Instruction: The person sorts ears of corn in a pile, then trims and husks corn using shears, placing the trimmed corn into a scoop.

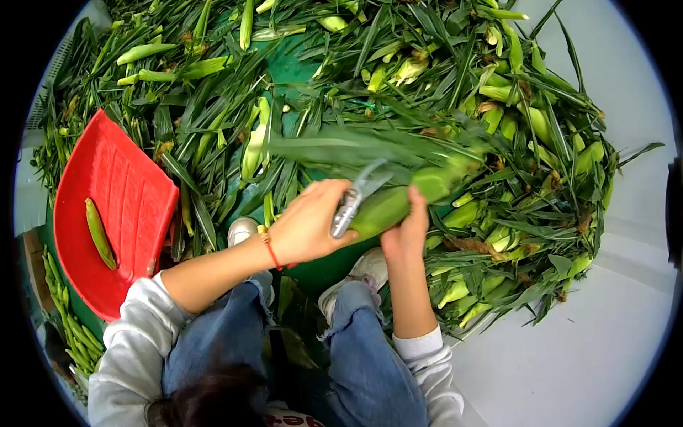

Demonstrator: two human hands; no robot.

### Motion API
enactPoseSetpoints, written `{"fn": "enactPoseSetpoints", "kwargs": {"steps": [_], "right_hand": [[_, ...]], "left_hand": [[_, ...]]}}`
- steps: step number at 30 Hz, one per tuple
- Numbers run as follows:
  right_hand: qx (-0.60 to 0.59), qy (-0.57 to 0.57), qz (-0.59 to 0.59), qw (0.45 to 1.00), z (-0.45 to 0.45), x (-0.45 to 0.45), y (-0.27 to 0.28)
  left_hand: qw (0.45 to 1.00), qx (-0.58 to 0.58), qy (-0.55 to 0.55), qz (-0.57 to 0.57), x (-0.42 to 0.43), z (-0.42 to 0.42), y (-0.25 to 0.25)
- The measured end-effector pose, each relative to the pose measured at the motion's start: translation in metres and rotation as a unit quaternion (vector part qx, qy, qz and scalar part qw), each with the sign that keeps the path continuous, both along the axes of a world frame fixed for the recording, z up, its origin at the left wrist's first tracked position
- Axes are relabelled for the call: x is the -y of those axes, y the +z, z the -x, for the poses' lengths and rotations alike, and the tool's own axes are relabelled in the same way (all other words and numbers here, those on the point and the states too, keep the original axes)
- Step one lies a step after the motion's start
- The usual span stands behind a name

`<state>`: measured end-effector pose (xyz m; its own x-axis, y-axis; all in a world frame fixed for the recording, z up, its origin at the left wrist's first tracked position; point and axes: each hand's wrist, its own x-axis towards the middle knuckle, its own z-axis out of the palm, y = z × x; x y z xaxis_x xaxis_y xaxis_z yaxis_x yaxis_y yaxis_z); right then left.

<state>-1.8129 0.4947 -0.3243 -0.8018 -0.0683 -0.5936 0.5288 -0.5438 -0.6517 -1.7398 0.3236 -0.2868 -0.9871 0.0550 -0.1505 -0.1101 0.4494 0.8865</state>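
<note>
My left hand [306,222], with a red cord at the wrist, is closed around a grey metal cutting tool [346,213]. Its curved upper end is blurred and lies against the leaves of a green ear of corn [384,213]. On the other side, my right hand [407,231] grips the same ear near its lower part, thumb on top. The ear is still in its husk and slants up to the right. Long leaves at its top are smeared by motion. Part of the tool is hidden by my left fingers.
A heap of corn ears and leaves [526,242] spreads ahead and to the right. To the left lies a red dustpan-like scoop [146,206] with one green husked ear [99,233] in it. Green pods or stalks [75,334] sit at the lower left. A white wall [612,285] stands right.
</note>
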Motion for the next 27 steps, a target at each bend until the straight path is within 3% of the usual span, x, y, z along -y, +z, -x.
{"fn": "enactPoseSetpoints", "kwargs": {"steps": [2, 3, 6, 7, 11, 14, 16, 17, 20, 24, 27], "right_hand": [[-0.046, -0.123, -0.050, 0.990, 0.005, -0.008, 0.016], [-0.070, -0.154, -0.042, 0.985, 0.010, -0.019, 0.018], [-0.107, -0.209, -0.040, 0.971, 0.011, -0.024, 0.020], [-0.110, -0.221, -0.044, 0.968, 0.007, -0.022, 0.022], [-0.116, -0.168, -0.025, 0.979, -0.012, -0.009, 0.015], [-0.097, -0.165, -0.053, 0.980, -0.012, -0.006, 0.024], [-0.077, -0.167, -0.057, 0.981, -0.011, -0.005, 0.023], [-0.066, -0.167, -0.057, 0.982, -0.010, -0.005, 0.023], [-0.006, -0.098, 0.080, 0.992, -0.015, -0.019, 0.019], [0.002, -0.080, -0.011, 0.997, -0.016, -0.018, 0.029], [-0.006, -0.081, 0.000, 0.997, -0.014, -0.017, 0.031]], "left_hand": [[0.982, 0.159, 0.057, -0.087, 0.008, -0.017, 0.022], [0.916, 0.253, 0.065, -0.305, 0.013, -0.025, 0.016], [0.721, 0.440, 0.036, -0.535, 0.007, -0.042, 0.013], [0.698, 0.449, 0.046, -0.555, -0.002, -0.043, 0.016], [0.722, 0.403, 0.112, -0.552, -0.016, -0.027, -0.007], [0.781, 0.361, 0.068, -0.505, -0.020, -0.038, -0.017], [0.755, 0.386, 0.086, -0.522, -0.011, -0.035, -0.015], [0.769, 0.379, 0.105, -0.505, -0.009, -0.034, -0.018], [0.801, 0.329, 0.197, -0.460, 0.006, -0.023, -0.023], [0.910, 0.133, 0.277, -0.278, 0.042, -0.014, -0.040], [0.975, 0.137, 0.143, -0.099, 0.035, -0.018, -0.018]]}}
